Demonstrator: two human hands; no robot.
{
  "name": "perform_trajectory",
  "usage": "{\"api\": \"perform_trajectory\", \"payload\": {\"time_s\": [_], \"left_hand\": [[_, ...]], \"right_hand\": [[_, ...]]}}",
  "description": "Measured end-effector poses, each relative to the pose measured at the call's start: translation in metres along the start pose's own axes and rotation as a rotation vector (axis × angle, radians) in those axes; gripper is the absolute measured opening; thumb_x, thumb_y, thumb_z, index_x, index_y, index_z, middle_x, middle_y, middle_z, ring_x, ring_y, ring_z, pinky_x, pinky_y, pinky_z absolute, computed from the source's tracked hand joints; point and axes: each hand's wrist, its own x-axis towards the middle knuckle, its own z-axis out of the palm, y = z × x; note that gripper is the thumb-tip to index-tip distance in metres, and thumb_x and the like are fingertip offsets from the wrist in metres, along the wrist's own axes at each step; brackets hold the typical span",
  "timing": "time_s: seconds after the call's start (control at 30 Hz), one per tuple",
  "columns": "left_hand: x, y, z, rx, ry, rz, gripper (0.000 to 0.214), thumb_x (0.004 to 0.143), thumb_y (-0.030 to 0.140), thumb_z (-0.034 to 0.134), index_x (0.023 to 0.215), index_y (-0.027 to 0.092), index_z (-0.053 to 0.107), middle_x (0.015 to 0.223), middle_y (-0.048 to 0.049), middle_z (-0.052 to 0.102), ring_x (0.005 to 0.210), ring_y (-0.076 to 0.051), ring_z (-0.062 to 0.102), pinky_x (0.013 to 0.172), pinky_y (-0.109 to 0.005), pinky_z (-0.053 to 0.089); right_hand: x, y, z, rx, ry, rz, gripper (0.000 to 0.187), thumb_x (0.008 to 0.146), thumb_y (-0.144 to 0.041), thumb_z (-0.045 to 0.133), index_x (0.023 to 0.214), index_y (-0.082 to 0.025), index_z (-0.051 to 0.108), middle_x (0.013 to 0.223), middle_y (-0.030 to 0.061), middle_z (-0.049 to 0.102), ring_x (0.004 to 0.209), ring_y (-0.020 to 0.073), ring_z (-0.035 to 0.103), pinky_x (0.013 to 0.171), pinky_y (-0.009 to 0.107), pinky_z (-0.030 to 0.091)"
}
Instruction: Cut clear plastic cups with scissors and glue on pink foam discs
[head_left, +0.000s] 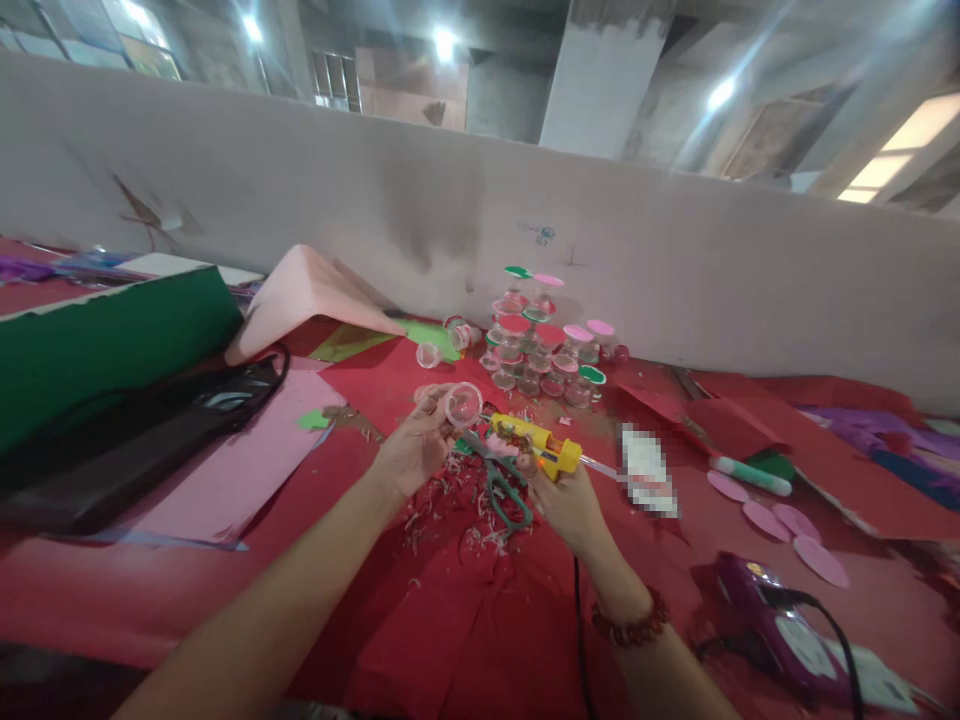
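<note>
In front of me my left hand [417, 446] pinches a clear plastic cup [463, 404], its round rim turned toward me. My right hand [559, 500] grips a yellow hot glue gun [534, 440] with a clear glue stick [600, 466] sticking out of its back end. The gun's nozzle points left and is close to the cup's rim; whether they touch I cannot tell. Below both hands lie green-handled scissors [508, 500] among paper scraps [480, 535]. Farther back, clear cups with pink, red and green paper discs are piled in a stack [529, 350].
Loose cups [429, 355] lie left of the stack. To the right are pink paper discs [766, 521], a capped marker [750, 476] and a purple device [780, 630] with a black cord. A black bag [150, 430] and a green sheet [120, 340] occupy the left. A white wall [300, 180] stands behind.
</note>
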Motion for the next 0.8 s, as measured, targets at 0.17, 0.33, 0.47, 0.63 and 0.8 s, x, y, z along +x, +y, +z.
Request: {"api": "perform_trajectory", "payload": {"time_s": [0.17,0.33,0.47,0.63,0.8], "left_hand": [[0.0007,-0.0016,0.0015,0.016,-0.023,0.012,0.017,0.079,0.013,0.059,0.091,0.024,0.065,0.105,-0.0004,0.066,0.092,-0.013,0.061,0.089,-0.026,0.045],[0.0003,-0.0018,0.0020,0.017,-0.006,0.021,0.020,0.080,0.012,0.058,0.092,0.025,0.066,0.104,0.0006,0.066,0.094,-0.013,0.061,0.090,-0.027,0.045],[-0.0001,-0.0014,0.0014,0.014,-0.016,-0.002,0.021,0.080,0.012,0.059,0.096,0.023,0.067,0.108,-0.0004,0.066,0.093,-0.013,0.062,0.091,-0.028,0.045],[0.0020,-0.0022,-0.0015,-0.006,-0.023,0.012,0.021,0.078,0.012,0.062,0.096,0.022,0.067,0.104,-0.0001,0.067,0.089,-0.012,0.063,0.085,-0.025,0.048],[0.0018,-0.0011,0.0013,0.004,-0.009,0.015,0.023,0.077,0.011,0.063,0.097,0.021,0.066,0.100,-0.0002,0.067,0.085,-0.011,0.062,0.082,-0.024,0.048]], "right_hand": [[-0.0003,-0.0011,-0.0012,-0.020,0.013,-0.013,0.041,0.077,-0.056,0.058,0.087,-0.016,0.063,0.045,-0.0075,0.035,0.038,0.0074,0.030,0.035,0.020,0.025],[0.0007,0.0007,-0.0015,-0.055,0.003,-0.045,0.040,0.077,-0.055,0.058,0.088,-0.016,0.063,0.043,-0.0073,0.036,0.038,0.0080,0.031,0.035,0.020,0.026],[0.0013,0.0003,-0.0012,-0.031,0.021,-0.058,0.042,0.077,-0.055,0.059,0.091,-0.016,0.063,0.043,-0.0075,0.037,0.038,0.0079,0.031,0.036,0.020,0.027],[-0.0001,-0.0024,-0.0013,-0.077,0.011,-0.043,0.039,0.077,-0.055,0.059,0.084,-0.016,0.063,0.043,-0.0065,0.038,0.038,0.0082,0.032,0.037,0.021,0.028],[-0.0006,-0.0052,-0.0009,-0.096,0.029,-0.085,0.043,0.077,-0.057,0.057,0.088,-0.017,0.066,0.045,-0.0035,0.046,0.043,0.0114,0.041,0.041,0.022,0.033]]}}
